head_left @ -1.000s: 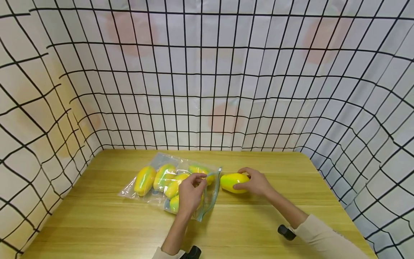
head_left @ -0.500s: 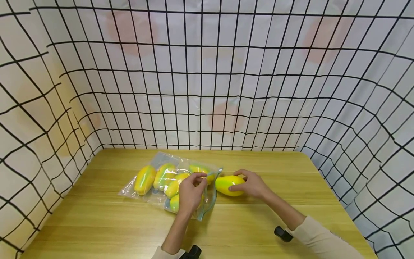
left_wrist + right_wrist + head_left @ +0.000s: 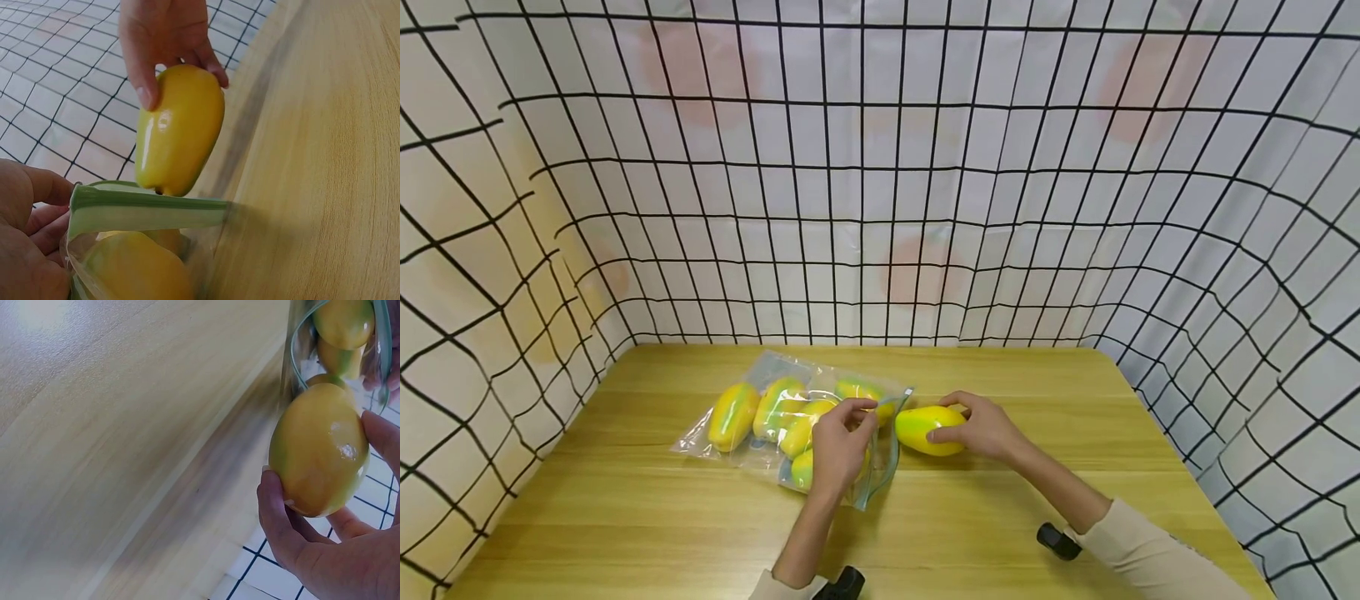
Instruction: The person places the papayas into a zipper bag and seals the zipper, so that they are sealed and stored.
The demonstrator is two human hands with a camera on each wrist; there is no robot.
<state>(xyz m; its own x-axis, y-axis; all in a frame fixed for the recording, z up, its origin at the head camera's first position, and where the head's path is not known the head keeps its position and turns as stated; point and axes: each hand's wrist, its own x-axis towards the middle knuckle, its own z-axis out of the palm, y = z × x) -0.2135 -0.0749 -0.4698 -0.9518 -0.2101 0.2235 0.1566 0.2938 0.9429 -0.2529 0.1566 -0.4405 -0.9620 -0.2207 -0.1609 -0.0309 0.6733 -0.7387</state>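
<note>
A clear zip bag (image 3: 772, 363) lies on the wooden table, its green-edged mouth toward the right. Several yellow-green mangoes show through the plastic, one mango (image 3: 733, 417) at the bag's far left end. My left hand (image 3: 839, 450) pinches the upper edge of the mouth, keeping it raised, as the left wrist view shows at the green zip strip (image 3: 150, 209). With thumb and fingers spread round its rear end, my right hand (image 3: 988, 429) holds another mango (image 3: 925, 431). The front of this mango is right at the bag's mouth and overlaps the rim in the right wrist view.
The wooden table (image 3: 647, 517) is enclosed at the back and sides by white cloth with a black grid (image 3: 850, 192). Black wrist cameras sit at the left cuff (image 3: 842, 585) and the right cuff (image 3: 1058, 542).
My right hand has moved left with the mango, bringing it up to the bag's mouth. My left hand has stayed in place on the bag.
</note>
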